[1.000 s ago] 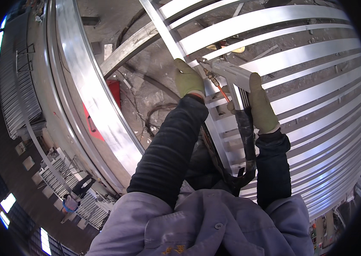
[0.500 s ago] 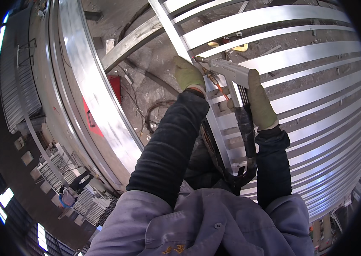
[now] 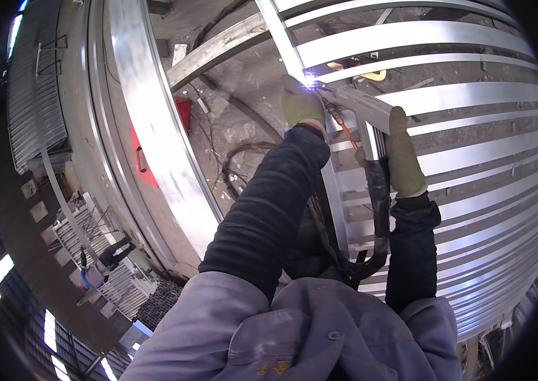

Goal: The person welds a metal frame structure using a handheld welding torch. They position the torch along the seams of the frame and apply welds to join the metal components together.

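Note:
My right hand (image 3: 405, 155), in a green glove, is wrapped round the grip of a silver handheld welding gun (image 3: 370, 109). A bright violet-white spark (image 3: 309, 80) glows at the gun's nozzle, where it meets the side rail (image 3: 281, 38) of a slatted metal frame. Close beside the glow, my gloved left hand (image 3: 304, 105) is closed on that side rail; its fingertips are partly hidden. An orange hose (image 3: 346, 133) with a brass-coloured fitting hangs below the nozzle. From the gun's handle a thick black cable (image 3: 378, 197) runs down toward my body.
Silver slats (image 3: 472, 95) spread across the right. A wide metal beam (image 3: 148, 95) runs along the left, with a red object (image 3: 145, 152) beside it. A yellow clamp-like piece (image 3: 374, 75) and dark cables (image 3: 237, 108) lie on the littered floor. A person (image 3: 94, 277) is far left.
A bright spark has appeared at the gun's nozzle. The whole view has shifted slightly, while both hands keep nearly the same places on the gun and rail.

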`<state>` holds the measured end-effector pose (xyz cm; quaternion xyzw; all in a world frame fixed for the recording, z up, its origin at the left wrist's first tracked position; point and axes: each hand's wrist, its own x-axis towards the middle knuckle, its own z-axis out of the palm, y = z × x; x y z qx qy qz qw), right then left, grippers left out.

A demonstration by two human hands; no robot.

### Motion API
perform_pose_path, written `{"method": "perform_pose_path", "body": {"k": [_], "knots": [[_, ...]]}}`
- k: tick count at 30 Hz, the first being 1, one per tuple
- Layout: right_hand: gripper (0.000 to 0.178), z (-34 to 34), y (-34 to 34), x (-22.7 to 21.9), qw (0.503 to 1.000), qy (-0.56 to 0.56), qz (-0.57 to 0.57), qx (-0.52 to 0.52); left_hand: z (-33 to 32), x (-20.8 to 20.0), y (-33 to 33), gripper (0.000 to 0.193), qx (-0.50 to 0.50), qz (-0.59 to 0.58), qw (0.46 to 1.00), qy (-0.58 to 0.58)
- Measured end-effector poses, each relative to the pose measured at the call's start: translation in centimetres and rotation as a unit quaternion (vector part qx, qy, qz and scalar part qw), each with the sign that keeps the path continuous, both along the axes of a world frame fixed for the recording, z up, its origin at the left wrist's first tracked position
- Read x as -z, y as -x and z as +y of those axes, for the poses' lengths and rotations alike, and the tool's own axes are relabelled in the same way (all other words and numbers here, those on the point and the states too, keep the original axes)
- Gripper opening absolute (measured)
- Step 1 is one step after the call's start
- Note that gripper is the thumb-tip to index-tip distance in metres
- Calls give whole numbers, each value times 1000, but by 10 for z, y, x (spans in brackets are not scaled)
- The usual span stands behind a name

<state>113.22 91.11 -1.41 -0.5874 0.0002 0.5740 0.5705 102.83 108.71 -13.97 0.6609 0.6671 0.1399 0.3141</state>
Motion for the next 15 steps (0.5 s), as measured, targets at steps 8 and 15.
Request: {"method": "perform_pose_path", "body": {"k": [8,15], "knots": [[104,-5,1,5,1000,-12,-5,-21,7,19,5,29,21,-26,999,-6],[119,-10,3,3,998,0,-39,-44,11,20,2,21,13,-8,1000,15]]}}
